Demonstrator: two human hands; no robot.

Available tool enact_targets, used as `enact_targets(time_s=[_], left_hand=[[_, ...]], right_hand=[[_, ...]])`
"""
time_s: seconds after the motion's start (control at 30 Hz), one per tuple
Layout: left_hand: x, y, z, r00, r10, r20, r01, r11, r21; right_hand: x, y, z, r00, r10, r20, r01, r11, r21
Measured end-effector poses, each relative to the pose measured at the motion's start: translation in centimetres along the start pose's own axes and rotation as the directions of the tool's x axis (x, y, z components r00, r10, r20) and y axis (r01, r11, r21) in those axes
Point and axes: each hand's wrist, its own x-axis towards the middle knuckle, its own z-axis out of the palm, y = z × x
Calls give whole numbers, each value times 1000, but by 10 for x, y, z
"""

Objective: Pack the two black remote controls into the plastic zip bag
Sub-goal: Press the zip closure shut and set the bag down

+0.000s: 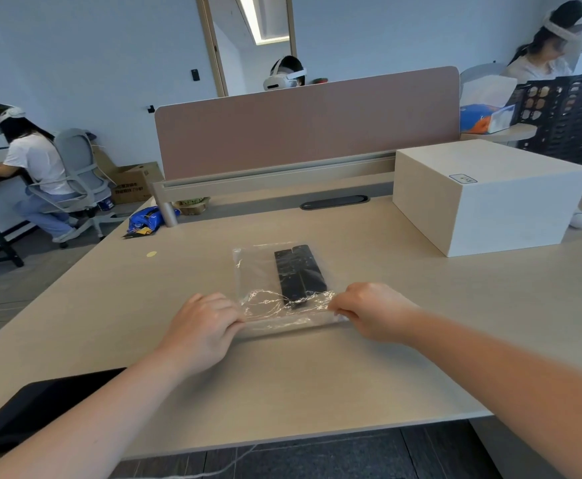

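Note:
A clear plastic zip bag (pixel 253 271) lies flat on the middle of the light wooden table (pixel 317 375). Two black remote controls (pixel 298 273) lie side by side inside it, lengthwise away from me. My left hand (pixel 201 331) pinches the bag's near left corner at the zip strip. My right hand (pixel 370 311) pinches the near right corner of the same strip. The plastic is crumpled between my hands over the remotes' near ends.
A large cream box (pixel 486 198) stands at the back right. A dark flat device (pixel 37 406) lies at the near left edge. A blue snack packet (pixel 146 221) and a pink divider (pixel 306 122) sit at the back. Other people sit beyond.

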Motion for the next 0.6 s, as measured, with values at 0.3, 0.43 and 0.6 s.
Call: enact_targets(time_s=[0.3,0.43,0.6], left_hand=[[-15,-8,5,988,-92,123,109,984,-140],[-14,-20,-6,975,-163,153,181,977,-112],[6,-34,-10,921,-368,131,386,906,-175]], right_hand=[[-12,18,3,994,96,61,-104,982,156],[-5,25,-6,954,288,-86,-227,878,420],[53,36,-4,816,574,-73,-439,697,567]])
